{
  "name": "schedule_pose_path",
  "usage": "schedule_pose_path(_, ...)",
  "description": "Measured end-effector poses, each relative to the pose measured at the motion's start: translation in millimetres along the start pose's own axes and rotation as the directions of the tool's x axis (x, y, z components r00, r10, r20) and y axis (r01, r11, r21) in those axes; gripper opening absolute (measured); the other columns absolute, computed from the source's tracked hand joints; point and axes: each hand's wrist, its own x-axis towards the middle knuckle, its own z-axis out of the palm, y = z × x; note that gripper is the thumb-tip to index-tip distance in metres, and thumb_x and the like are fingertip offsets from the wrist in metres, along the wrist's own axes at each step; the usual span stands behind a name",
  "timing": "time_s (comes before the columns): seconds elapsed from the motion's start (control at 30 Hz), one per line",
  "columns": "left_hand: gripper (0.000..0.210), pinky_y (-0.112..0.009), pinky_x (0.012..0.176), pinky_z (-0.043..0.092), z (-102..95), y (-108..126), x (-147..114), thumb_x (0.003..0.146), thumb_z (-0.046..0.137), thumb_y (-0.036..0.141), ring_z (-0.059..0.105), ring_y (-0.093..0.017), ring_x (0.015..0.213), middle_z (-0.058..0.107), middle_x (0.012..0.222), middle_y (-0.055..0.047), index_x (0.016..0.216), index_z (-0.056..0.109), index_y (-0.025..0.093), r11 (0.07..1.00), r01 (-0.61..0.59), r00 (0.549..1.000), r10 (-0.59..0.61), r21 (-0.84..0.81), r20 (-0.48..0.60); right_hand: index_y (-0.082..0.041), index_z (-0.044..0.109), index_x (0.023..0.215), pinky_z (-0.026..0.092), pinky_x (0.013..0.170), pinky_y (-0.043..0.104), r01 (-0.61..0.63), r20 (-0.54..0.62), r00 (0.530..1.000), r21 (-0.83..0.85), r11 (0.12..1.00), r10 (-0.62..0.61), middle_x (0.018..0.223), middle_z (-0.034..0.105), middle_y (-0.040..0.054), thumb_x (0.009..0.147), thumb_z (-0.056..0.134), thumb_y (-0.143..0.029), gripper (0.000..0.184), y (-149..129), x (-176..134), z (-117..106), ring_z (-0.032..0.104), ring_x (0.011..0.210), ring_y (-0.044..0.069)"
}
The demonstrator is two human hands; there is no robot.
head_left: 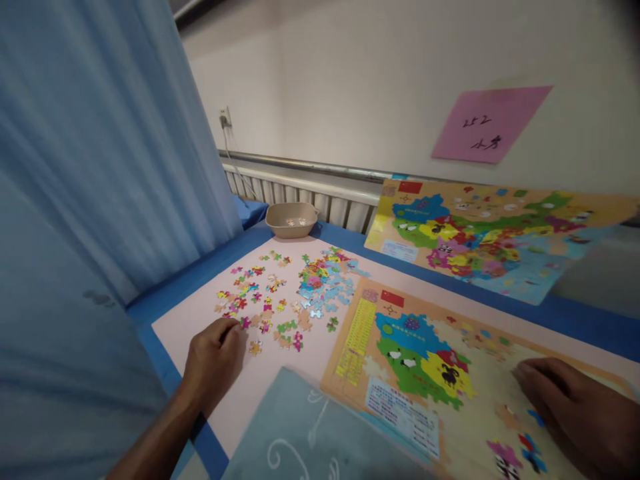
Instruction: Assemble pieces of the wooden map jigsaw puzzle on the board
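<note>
- Right hand (583, 410), over the puzzle board (470, 430): blurred, cut off.
- Left hand (213, 353), left of the board: fingertips unclear.
- Basin (291, 232), behind the board: contents too small.

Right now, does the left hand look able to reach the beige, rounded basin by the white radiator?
Probably yes, perhaps with leaning: between the left hand and the basin lie flat, multicoloured puzzle pieces on the pale pink sheet, and nothing tall blocks the way.
</note>
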Motion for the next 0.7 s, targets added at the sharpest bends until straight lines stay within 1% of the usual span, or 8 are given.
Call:
schedule_pose_path(0.07,0.022,-0.032,0.068,0.047,1.8,2,0,0.096,0.055,0.033,0.067,-0.018,0.076,0.072,0.081,0.002,0.09,0.074,0.023,1.0,-0.018,1.0,0.018,0.013,-0.005,-0.032,0.071,0.083,0.052,0.068,0.043,-0.036,0.065,0.997,0.053,0.998,0.033,0.091,0.079,0.0147,0.085,0.049,-0.059,0.035,-12,-4,-11,0.073,0.076,0.034)
schedule_pose_path(0.13,0.019,-0.032,0.071,0.047,5.2,3,-1,0.097,0.057,0.031,0.067,-0.017,0.077,0.073,0.084,0.002,0.093,0.074,0.022,0.99,-0.12,0.992,0.122,0.072,-0.026,-0.032,0.07,0.079,0.051,0.068,0.044,-0.049,0.063,0.997,0.077,0.996,0.044,0.09,0.079,0.0157,0.082,0.049,-0.058,0.033,-25,-7,-19,0.072,0.075,0.035)
schedule_pose_path(0.2,0.017,-0.032,0.072,0.048,8.7,4,-3,0.098,0.058,0.026,0.067,-0.017,0.078,0.072,0.085,0.001,0.094,0.073,0.021,0.953,-0.265,0.962,0.271,0.145,-0.022,-0.032,0.069,0.075,0.05,0.067,0.045,-0.043,0.046,0.998,0.091,0.995,0.039,0.087,0.079,0.0153,0.077,0.05,-0.057,0.031,-36,-10,-25,0.072,0.074,0.036)
schedule_pose_path(0.33,0.017,-0.033,0.075,0.052,14.6,6,-2,0.102,0.055,0.018,0.067,-0.018,0.082,0.071,0.089,-0.004,0.095,0.071,0.019,0.817,-0.536,0.841,0.538,0.211,0.051,-0.033,0.067,0.071,0.05,0.068,0.045,-0.058,0.035,0.998,0.105,0.993,0.055,0.082,0.079,0.0132,0.074,0.046,-0.058,0.033,-53,-16,-30,0.072,0.073,0.037)
schedule_pose_path(0.43,0.017,-0.039,0.092,0.057,18.5,8,0,0.104,0.057,0.018,0.071,-0.023,0.108,0.075,0.12,-0.009,0.114,0.07,0.02,0.708,-0.675,0.738,0.655,0.208,0.164,-0.032,0.067,0.071,0.051,0.069,0.045,-0.061,0.038,0.998,0.116,0.991,0.057,0.083,0.079,0.0136,0.075,0.044,-0.059,0.036,-57,-20,-32,0.073,0.075,0.037)
schedule_pose_path(0.57,0.029,-0.055,0.105,0.056,19.0,12,1,0.107,0.049,0.023,0.062,-0.033,0.138,0.065,0.148,-0.015,0.132,0.064,0.021,0.588,-0.776,0.625,0.671,0.228,0.399,-0.032,0.069,0.071,0.051,0.066,0.045,-0.058,0.044,0.998,0.134,0.989,0.053,0.083,0.079,0.0131,0.077,0.047,-0.059,0.035,-51,-18,-30,0.073,0.074,0.037)
schedule_pose_path(0.63,0.037,-0.063,0.11,0.054,17.0,15,0,0.108,0.049,0.03,0.056,-0.037,0.145,0.059,0.157,-0.017,0.142,0.058,0.02,0.579,-0.784,0.605,0.635,0.224,0.48,-0.033,0.07,0.071,0.051,0.067,0.046,-0.056,0.03,0.998,0.14,0.989,0.052,0.084,0.079,0.0136,0.077,0.048,-0.059,0.034,-45,-15,-27,0.072,0.074,0.038)
schedule_pose_path(0.7,0.044,-0.068,0.114,0.05,15.2,17,-2,0.109,0.051,0.038,0.052,-0.039,0.149,0.054,0.162,-0.017,0.149,0.053,0.021,0.596,-0.768,0.611,0.574,0.234,0.546,-0.035,0.069,0.072,0.05,0.069,0.048,-0.059,0.012,0.998,0.138,0.989,0.058,0.085,0.079,0.0147,0.078,0.049,-0.059,0.032,-38,-12,-22,0.072,0.075,0.039)
